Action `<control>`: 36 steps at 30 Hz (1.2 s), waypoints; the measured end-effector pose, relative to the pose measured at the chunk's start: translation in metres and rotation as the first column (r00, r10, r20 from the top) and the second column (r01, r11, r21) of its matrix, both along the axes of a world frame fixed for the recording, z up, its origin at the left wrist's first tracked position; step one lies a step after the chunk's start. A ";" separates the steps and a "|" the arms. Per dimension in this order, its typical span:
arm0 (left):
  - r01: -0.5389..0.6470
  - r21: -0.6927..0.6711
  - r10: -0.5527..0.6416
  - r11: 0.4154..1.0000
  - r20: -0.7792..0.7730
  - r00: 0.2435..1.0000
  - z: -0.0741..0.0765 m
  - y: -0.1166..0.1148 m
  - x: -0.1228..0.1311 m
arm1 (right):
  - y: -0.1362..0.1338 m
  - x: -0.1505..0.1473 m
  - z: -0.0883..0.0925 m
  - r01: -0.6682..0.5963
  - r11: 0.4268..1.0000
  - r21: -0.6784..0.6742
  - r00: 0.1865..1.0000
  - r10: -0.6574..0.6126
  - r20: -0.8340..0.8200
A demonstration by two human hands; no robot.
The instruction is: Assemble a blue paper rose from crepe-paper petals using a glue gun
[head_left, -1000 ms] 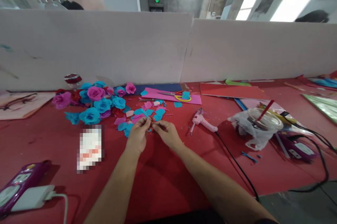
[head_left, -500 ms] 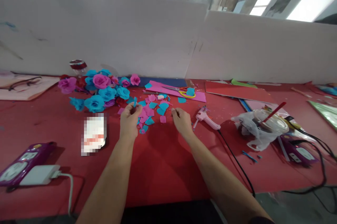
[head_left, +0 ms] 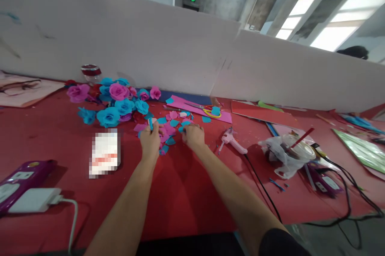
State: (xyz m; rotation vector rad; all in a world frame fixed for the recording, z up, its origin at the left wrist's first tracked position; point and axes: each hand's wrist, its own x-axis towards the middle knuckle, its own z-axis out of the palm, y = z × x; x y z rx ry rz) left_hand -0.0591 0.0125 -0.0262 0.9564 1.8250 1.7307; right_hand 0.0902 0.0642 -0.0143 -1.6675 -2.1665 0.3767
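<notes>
My left hand (head_left: 150, 141) is closed on a small rolled blue piece (head_left: 150, 124) that sticks up above its fingers. My right hand (head_left: 193, 135) rests with curled fingers on the heap of blue and pink cut petals (head_left: 173, 122), fingertips on a blue petal (head_left: 181, 129). Both hands lie on the red table cover (head_left: 186, 192). A cluster of finished blue and pink paper roses (head_left: 116, 101) sits just left of the petals.
A pink glue gun (head_left: 231, 139) with a black cord lies right of my right hand. Yellow-handled scissors (head_left: 207, 110) lie on a pink sheet behind. A plastic cup in a bag (head_left: 293, 147), a purple power strip (head_left: 21, 181) and a white partition (head_left: 150, 47) stand around.
My right hand moved left from the open table onto the petal heap and closed over a blue petal. My left hand kept the blue roll. The view tilted.
</notes>
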 end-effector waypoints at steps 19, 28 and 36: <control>0.411 -0.005 -0.384 0.912 0.343 0.857 0.017 -0.009 0.026 | -0.033 0.015 -0.003 -0.231 0.922 -0.312 0.464 -0.177 -0.868; 0.429 0.022 -0.420 0.903 0.246 0.873 0.008 -0.006 0.026 | -0.031 0.017 -0.006 -0.234 0.953 -0.190 0.557 -0.029 -0.830; 0.458 0.035 -0.449 0.888 0.268 0.852 0.011 -0.007 0.027 | -0.032 0.019 -0.003 -0.202 0.961 -0.188 0.582 -0.037 -0.812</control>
